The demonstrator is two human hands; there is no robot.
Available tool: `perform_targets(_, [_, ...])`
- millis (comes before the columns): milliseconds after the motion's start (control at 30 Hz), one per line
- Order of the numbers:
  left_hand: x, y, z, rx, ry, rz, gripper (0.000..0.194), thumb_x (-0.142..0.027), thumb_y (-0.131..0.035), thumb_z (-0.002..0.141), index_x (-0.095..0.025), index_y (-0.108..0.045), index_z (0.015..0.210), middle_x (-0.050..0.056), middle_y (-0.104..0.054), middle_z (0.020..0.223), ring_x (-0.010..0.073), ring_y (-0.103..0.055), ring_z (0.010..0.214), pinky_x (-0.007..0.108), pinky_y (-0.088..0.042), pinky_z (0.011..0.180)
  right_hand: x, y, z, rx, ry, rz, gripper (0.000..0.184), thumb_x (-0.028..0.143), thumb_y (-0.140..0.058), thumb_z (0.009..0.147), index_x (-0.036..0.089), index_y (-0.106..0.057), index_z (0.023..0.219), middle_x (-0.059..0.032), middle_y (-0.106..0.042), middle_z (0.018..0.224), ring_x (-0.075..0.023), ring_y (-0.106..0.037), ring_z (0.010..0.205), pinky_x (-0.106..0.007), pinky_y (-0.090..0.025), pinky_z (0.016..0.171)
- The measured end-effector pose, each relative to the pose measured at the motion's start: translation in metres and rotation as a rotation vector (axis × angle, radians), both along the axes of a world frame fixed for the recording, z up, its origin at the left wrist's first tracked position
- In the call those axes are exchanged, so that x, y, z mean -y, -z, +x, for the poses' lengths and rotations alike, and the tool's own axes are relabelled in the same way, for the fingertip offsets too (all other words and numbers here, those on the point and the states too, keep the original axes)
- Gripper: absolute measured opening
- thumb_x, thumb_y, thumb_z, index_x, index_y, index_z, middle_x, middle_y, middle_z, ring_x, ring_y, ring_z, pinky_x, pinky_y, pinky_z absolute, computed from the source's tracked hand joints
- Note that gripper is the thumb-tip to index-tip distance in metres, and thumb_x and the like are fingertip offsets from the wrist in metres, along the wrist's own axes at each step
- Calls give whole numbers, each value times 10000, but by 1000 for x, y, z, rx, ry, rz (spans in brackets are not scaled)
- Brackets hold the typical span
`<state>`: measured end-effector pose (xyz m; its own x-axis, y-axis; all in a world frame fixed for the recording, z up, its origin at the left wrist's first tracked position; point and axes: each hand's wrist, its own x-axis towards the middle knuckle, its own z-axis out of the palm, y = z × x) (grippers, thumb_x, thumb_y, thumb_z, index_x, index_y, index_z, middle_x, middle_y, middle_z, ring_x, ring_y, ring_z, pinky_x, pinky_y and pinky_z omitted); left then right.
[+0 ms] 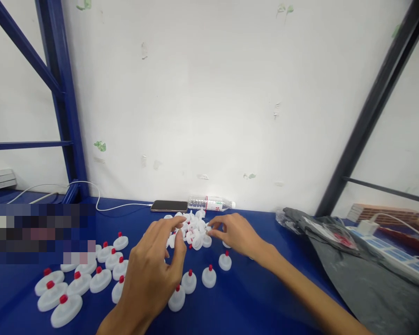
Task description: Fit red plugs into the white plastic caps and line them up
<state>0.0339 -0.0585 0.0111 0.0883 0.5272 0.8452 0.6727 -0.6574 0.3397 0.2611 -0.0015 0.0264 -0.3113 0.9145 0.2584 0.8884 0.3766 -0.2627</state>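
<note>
Blue tabletop (244,302): spreads from the near edge to a white wall, with work laid out on its left and middle.
Near-left group (66,311): white round caps with red tips, standing upright close together, some touching; the left forearm side hides part of the group's right edge.
Near-middle caps (208,277): four of the same kind, red tips up, strung in a loose diagonal from beside the left hand toward the right hand.
Near-right sheet (370,288): dark grey, draped over the right of the table.
Left hand (153,265): thumb and fingers parted in a wide curve at the left side of the pile, with nothing seen between them.
Right hand (235,232): fingers bent, tips at the pile's right edge; whether they pinch a piece I cannot tell.
White pile (194,230): small white parts heaped loosely between both hands, a little red showing among them.
Clear packet (338,235): lies on the grey sheet at right, something white and red showing in it.
Power strip (401,253): white and blue, right of the packet, a white plug (367,227) on its far end.
Phone (169,206): flat behind the pile, dark screen up, white cable (122,206) running left.
Clear bottle (211,203): on its side right of the phone, white-capped end to the right; any liquid inside cannot be made out.
Far wall (209,102): white, scuffed, between blue posts at left and dark ones at right.
</note>
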Motion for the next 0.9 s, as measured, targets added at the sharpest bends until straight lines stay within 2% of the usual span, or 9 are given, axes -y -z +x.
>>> perform_targets(167, [-1, 1, -2, -49, -27, -3, 187, -204, -473, 994, -246, -605, 1120, 18, -684, 969, 208, -682, 880, 321, -518, 694, -14, -2, -11, 61, -22, -37, 109, 256, -708, 873, 267, -813, 903, -17, -812, 901, -223, -743, 845, -269, -460, 665])
perform_targets(300, [-1, 1, 0, -65, -11, -18, 179, -212, -473, 996, -246, -627, 1082, 23, -699, 993, 222, -687, 904, 357, -536, 765, -9, -26, -8, 37, -21, -7, 112, 216, -701, 861, 250, -806, 842, -13, -803, 866, -205, -732, 824, -271, -480, 693])
perform_targets(400, [-1, 4, 3, -101, 11, -10, 265, -273, -558, 971, -252, -617, 1228, 36, -708, 1114, 220, -691, 868, 350, -553, 730, 8, -51, -17, -130, -172, -32, 124, 266, -679, 893, 254, -797, 857, 4, -788, 837, -177, -720, 789, -262, -508, 702])
perform_targets(467, [-3, 7, 5, -129, 24, -2, 396, -318, -609, 956, -254, -564, 1345, 43, -711, 1171, 177, -657, 690, 328, -547, 643, 20, -63, -26, -303, -321, -97, 139, 312, -674, 904, 250, -795, 876, 2, -774, 807, -171, -710, 758, -260, -523, 672])
perform_targets(533, [-6, 10, 4, -118, 23, 9, 427, -323, -615, 967, -254, -541, 1381, 40, -723, 1180, 128, -578, 538, 302, -529, 575, 27, -70, -34, -416, -422, -162, 165, 356, -675, 910, 240, -792, 900, -3, -767, 796, -171, -704, 746, -257, -527, 643])
perform_targets(633, [-9, 10, 2, -63, -3, 12, 314, -312, -580, 997, -244, -606, 1303, 28, -739, 1142, 108, -574, 513, 270, -521, 546, 20, -66, -37, -419, -418, -152, 255, 408, -601, 966, 224, -777, 974, -14, -775, 834, -161, -701, 735, -250, -519, 633])
perform_targets(733, [-11, 6, -1, -75, -61, -22, 285, -348, -526, 1019, -210, -657, 1231, 43, -745, 1122, 142, -643, 583, 289, -529, 547, -5, -48, -28, -135, -231, 2, 248, 354, -551, 999, 235, -750, 1088, -22, -790, 926, -174, -714, 815, -268, -502, 715])
perform_targets(800, [-11, 4, -2, -105, -103, -47, 308, -361, -496, 1027, -202, -662, 1231, 52, -744, 1114, 190, -701, 708, 306, -536, 560, -25, -33, -19, 87, -143, 37, 194, 283, -641, 938, 238, -758, 1086, -39, -787, 1037, -220, -709, 969, -292, -483, 797])
perform_targets(900, [-10, 3, -1, -134, -133, -56, 323, -361, -471, 1033, -202, -663, 1239, 58, -741, 1106, 258, -724, 958, 312, -543, 578, -48, -14, -7, 180, -143, -7, 215, 227, -752, 836, 230, -773, 1050, -46, -780, 1075, -237, -702, 998, -284, -469, 792])
